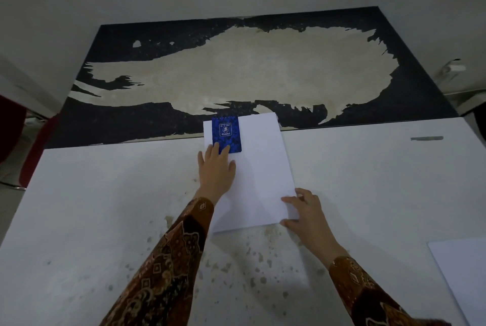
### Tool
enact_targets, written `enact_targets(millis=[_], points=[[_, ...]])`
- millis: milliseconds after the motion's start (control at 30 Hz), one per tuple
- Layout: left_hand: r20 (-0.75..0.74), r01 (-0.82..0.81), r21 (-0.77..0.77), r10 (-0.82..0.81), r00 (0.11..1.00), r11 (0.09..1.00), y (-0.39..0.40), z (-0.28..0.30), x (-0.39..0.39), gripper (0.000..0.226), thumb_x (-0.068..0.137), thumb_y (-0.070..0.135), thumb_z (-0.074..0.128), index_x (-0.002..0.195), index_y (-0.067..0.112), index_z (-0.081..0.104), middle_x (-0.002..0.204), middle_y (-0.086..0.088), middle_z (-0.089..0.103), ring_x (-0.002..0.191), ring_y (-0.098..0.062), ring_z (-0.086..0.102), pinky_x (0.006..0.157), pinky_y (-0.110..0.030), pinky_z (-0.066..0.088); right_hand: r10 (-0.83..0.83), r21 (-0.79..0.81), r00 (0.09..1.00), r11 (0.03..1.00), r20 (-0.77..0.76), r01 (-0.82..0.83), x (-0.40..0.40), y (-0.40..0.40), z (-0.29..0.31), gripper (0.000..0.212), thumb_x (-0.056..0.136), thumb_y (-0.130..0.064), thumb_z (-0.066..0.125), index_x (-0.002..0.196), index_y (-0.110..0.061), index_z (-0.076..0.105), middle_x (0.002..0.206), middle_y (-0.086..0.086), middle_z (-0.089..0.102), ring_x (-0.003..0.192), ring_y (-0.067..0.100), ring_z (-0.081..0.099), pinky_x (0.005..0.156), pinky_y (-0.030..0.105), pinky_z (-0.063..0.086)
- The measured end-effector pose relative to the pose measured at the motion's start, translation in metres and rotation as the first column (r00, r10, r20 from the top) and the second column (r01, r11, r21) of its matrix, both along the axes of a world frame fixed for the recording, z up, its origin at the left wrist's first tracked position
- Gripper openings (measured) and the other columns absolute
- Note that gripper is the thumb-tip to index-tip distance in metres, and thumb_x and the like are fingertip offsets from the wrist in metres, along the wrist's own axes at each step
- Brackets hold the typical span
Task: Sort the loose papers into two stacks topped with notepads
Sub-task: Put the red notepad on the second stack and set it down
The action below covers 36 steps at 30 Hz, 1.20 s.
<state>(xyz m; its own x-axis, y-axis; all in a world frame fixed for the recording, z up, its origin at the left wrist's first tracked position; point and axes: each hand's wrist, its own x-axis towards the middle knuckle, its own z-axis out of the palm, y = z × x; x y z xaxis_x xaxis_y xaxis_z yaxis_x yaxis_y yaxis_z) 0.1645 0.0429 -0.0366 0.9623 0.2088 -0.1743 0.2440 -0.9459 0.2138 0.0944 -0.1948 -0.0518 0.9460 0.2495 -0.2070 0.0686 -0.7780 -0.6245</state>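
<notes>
A stack of white paper (260,168) lies in the middle of the white table (105,207), its far end reaching over onto the dark table behind. A small blue spiral notepad (226,132) rests on the stack's far left corner. My left hand (216,171) lies flat on the stack's left side, its fingertips touching the notepad's near edge. My right hand (306,211) pinches the stack's near right corner between thumb and fingers. Another white sheet (460,273) shows at the right edge of the view, partly cut off.
A dark table (131,120) with a large worn pale patch stands behind the white one. The near part of the white table is speckled with stains. Something red (34,146) stands at the far left. A white wall runs behind.
</notes>
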Motion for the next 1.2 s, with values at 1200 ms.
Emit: enact_targets(millis=[1200], points=[[-0.186,-0.146,-0.823,-0.017,0.982,0.549,-0.499,0.043,-0.298,0.050,0.096,0.023,0.050,0.143,0.017,0.033,0.148,0.002,0.032,0.135,-0.009,0.028,0.112,-0.023,0.021,-0.598,-0.167,0.792,0.799,-0.119,0.578,-0.162,-0.483,0.020,0.049,0.083,-0.015,0.068,0.127,-0.001,0.051,0.122,0.025,0.055,0.112,0.040,0.052,0.097,0.043,0.040]])
